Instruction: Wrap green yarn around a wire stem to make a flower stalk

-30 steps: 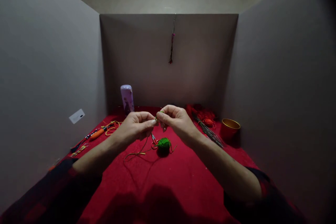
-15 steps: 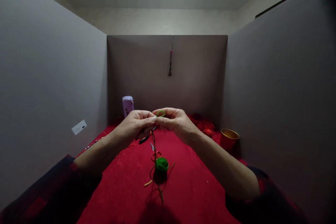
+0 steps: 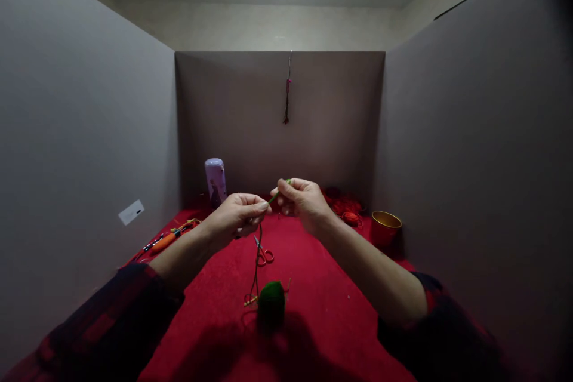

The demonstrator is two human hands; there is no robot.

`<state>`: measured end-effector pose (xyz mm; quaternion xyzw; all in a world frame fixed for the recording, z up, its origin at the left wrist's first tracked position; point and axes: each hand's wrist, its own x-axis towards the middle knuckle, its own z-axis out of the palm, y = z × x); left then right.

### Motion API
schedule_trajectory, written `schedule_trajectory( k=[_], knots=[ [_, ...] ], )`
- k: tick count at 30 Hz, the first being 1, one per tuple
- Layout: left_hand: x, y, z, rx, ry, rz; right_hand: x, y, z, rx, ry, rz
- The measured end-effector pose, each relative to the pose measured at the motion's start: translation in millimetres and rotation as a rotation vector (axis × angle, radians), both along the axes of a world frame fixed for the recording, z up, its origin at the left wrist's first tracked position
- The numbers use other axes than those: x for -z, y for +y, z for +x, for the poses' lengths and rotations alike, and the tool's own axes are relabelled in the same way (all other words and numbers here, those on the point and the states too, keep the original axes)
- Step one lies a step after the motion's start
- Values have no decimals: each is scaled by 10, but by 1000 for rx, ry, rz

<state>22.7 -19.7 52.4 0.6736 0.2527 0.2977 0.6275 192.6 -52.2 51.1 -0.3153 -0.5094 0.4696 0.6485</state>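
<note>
Pinching green yarn point(image 3: 274, 197), left hand point(image 3: 242, 212) and right hand point(image 3: 305, 198) apparently hold it taut for control; scissors point(image 3: 261, 257) lie far of the ball point(image 3: 271, 299), probably for easy reach.

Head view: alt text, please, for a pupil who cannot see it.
The left hand and right hand hold green cord between them over a red surface. Below are a green yarn ball and scissors, with a purple container farther back.

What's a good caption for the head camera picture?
Left hand and right hand hold a green strand over a red surface.
</note>
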Motion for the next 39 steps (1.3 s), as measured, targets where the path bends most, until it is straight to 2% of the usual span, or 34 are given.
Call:
schedule_trajectory(
  k=[5, 9, 12, 17, 21, 24, 27, 29, 32, 34, 35, 37, 39],
  knots=[
    [318, 71, -13, -62, 86, -27, 92, 119, 390, 135, 144, -177],
    [575, 140, -60, -75, 161, -1, 257, 138, 744, 301, 247, -244],
    [702, 189, -98, -74, 223, 16, 379, 82, 1030, 429, 299, -254],
    [773, 234, -127, -88, 330, 60, 603, -93, 1574, 610, 328, -191],
    [794, 276, -161, -96, 384, 101, 833, -271, 1906, 782, 248, -179],
    [814, 316, -214, -84, 404, 127, 956, -408, 2034, 906, 73, -289],
    [816, 342, -269, -65, 394, 150, 1002, -508, 2103, 1061, -231, -424],
    [796, 342, -294, -65, 381, 158, 995, -542, 2103, 1116, -491, -485],
    [731, 320, -308, -74, 375, 165, 916, -552, 1926, 1027, -1071, -531],
    [676, 302, -309, -69, 386, 188, 814, -535, 1645, 931, -1483, -440],
    [649, 296, -308, -66, 390, 201, 754, -518, 1462, 921, -1613, -357],
    [606, 288, -303, -61, 390, 230, 640, -457, 1047, 860, -1659, -205],
    [583, 283, -295, -53, 382, 257, 577, -361, 620, 676, -1481, -4]
  ],
)
